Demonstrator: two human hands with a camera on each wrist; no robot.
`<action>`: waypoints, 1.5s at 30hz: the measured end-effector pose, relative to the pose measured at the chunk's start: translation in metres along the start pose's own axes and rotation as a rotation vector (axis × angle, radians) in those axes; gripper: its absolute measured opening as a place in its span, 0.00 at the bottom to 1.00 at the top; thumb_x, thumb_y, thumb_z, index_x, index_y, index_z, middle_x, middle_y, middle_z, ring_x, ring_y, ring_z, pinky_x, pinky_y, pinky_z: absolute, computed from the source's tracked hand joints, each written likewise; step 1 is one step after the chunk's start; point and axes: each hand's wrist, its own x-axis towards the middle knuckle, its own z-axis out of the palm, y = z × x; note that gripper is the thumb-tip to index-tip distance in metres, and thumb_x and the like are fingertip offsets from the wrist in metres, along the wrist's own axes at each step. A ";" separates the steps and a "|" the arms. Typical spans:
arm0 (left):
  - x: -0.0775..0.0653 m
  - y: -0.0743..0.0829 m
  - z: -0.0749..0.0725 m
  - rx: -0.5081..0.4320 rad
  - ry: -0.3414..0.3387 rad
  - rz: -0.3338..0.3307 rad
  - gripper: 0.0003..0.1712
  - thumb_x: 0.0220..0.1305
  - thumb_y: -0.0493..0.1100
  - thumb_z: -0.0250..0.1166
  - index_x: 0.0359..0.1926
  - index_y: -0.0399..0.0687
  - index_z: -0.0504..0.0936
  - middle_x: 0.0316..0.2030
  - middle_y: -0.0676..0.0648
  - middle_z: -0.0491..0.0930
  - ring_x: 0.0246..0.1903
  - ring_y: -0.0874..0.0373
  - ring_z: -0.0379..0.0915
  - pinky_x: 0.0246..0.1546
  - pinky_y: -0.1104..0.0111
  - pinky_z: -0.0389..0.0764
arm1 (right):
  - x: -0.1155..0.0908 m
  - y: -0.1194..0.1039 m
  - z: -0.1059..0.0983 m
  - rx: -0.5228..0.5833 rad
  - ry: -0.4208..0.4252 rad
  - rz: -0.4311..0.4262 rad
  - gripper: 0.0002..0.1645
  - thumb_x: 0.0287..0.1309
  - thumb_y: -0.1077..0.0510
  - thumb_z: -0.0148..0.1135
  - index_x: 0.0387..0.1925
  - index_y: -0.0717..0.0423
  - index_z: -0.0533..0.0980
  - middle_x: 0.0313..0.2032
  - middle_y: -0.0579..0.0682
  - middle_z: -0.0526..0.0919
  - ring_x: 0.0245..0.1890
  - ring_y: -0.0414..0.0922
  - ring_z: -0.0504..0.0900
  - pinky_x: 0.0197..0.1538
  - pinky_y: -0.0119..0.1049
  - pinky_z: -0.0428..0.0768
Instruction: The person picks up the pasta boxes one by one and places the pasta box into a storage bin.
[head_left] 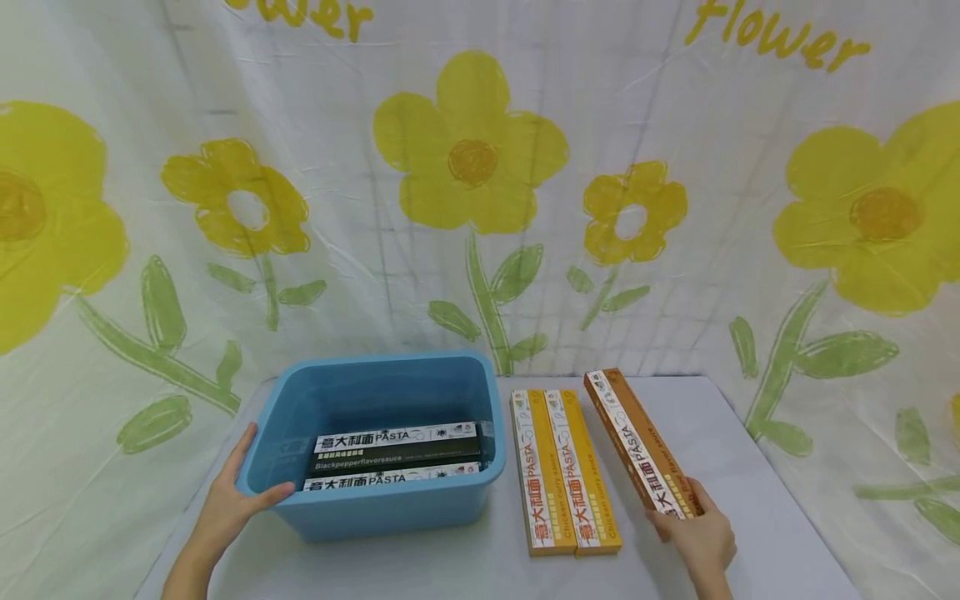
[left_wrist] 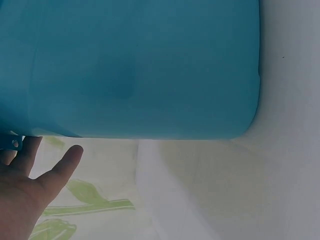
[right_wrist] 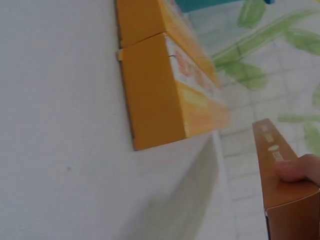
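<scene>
My right hand (head_left: 697, 537) grips the near end of a brown pasta box (head_left: 641, 446). The right wrist view shows the thumb pressed on the side of this brown box (right_wrist: 282, 185), which is raised off the table. Left of it, two yellow chicken curry pasta boxes (head_left: 542, 475) lie side by side. My left hand (head_left: 228, 508) rests with spread, straight fingers and thumb at the left front corner of a blue tub (head_left: 390, 508). Inside the tub, two black pepper pasta boxes (head_left: 397, 450) lie crosswise. In the left wrist view the tub's wall (left_wrist: 140, 75) hides some fingertips.
A pale table (head_left: 450, 575) bears the tub and boxes. Behind it hangs a white curtain (head_left: 345, 275) with yellow flowers, which also runs down both sides. The tub stands close to the curtain on the left half of the table.
</scene>
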 end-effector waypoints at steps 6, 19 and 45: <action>0.000 0.000 0.000 -0.007 -0.003 0.005 0.64 0.58 0.46 0.71 0.77 0.50 0.29 0.72 0.26 0.34 0.66 0.21 0.41 0.57 0.29 0.54 | 0.003 -0.019 -0.019 0.026 0.032 -0.027 0.54 0.35 0.57 0.80 0.66 0.66 0.65 0.56 0.77 0.70 0.50 0.69 0.74 0.46 0.55 0.68; -0.002 0.001 0.001 0.008 0.017 0.006 0.64 0.56 0.45 0.72 0.77 0.47 0.31 0.72 0.24 0.37 0.65 0.20 0.44 0.57 0.30 0.56 | -0.006 -0.057 -0.045 0.162 -0.124 -0.031 0.59 0.34 0.59 0.81 0.70 0.59 0.63 0.64 0.71 0.66 0.54 0.60 0.70 0.46 0.44 0.70; -0.002 0.002 0.001 0.015 0.011 -0.008 0.65 0.57 0.47 0.71 0.77 0.50 0.30 0.72 0.24 0.36 0.66 0.20 0.42 0.58 0.30 0.54 | -0.048 -0.146 -0.001 0.322 -0.374 -0.507 0.52 0.24 0.67 0.84 0.61 0.62 0.74 0.54 0.62 0.79 0.42 0.51 0.76 0.36 0.34 0.78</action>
